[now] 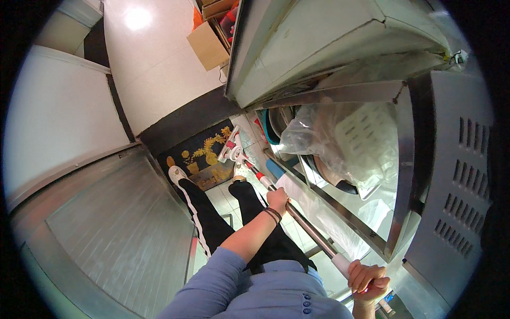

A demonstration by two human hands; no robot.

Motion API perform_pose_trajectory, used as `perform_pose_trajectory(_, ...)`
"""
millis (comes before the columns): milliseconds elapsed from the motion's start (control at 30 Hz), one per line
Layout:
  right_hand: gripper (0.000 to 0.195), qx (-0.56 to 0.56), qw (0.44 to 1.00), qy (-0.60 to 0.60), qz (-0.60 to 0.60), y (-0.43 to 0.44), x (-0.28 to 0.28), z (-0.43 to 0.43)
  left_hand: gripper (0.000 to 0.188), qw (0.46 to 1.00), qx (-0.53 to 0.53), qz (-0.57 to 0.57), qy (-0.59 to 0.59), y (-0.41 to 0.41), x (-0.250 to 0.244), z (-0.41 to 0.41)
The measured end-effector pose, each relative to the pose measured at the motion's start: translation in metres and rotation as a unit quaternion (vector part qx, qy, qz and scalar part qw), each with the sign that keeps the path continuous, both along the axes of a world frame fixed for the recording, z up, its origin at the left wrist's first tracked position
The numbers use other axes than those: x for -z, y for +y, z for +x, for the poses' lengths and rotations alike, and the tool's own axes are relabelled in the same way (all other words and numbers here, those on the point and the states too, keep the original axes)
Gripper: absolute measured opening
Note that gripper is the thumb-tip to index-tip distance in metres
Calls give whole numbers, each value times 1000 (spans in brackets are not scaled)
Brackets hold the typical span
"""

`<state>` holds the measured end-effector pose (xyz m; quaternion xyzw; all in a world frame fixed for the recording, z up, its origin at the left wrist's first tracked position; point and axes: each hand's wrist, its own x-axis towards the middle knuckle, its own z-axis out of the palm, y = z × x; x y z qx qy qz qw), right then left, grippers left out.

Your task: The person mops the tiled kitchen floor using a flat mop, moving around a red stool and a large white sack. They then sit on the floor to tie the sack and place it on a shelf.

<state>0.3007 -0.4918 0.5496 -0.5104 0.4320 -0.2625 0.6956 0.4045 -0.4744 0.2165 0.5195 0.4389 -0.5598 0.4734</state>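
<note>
A mop with a steel pole (310,227) and a white-and-red head (232,146) slants across the view from lower right to upper left. My left hand (277,199) is closed around the middle of the pole, below its red collar. My right hand (367,280) grips the upper end, by the white sleeve. The mop head is at the right edge of a dark floor mat (207,151) with yellow plant patterns, beside my right shoe (240,170). Whether the head touches the floor, I cannot tell.
To the right, a metal-framed rack (342,211) holds basins and a plastic-covered slotted tray (366,135). A ribbed panel (123,227) stands at left. Beyond a dark threshold (191,115) are pale flooring and a cardboard box (209,46). A vented metal panel (450,167) is at far right.
</note>
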Motion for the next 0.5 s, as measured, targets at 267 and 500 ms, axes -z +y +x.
perform_pose_trajectory(267,46,82,996,4,22,20,-21,-9,23,974,191,35,-116,5,-17,5)
perform_pose_trajectory(500,44,89,996,-19,22,48,-36,20,23,961,240,40,-131,17,-31,31)
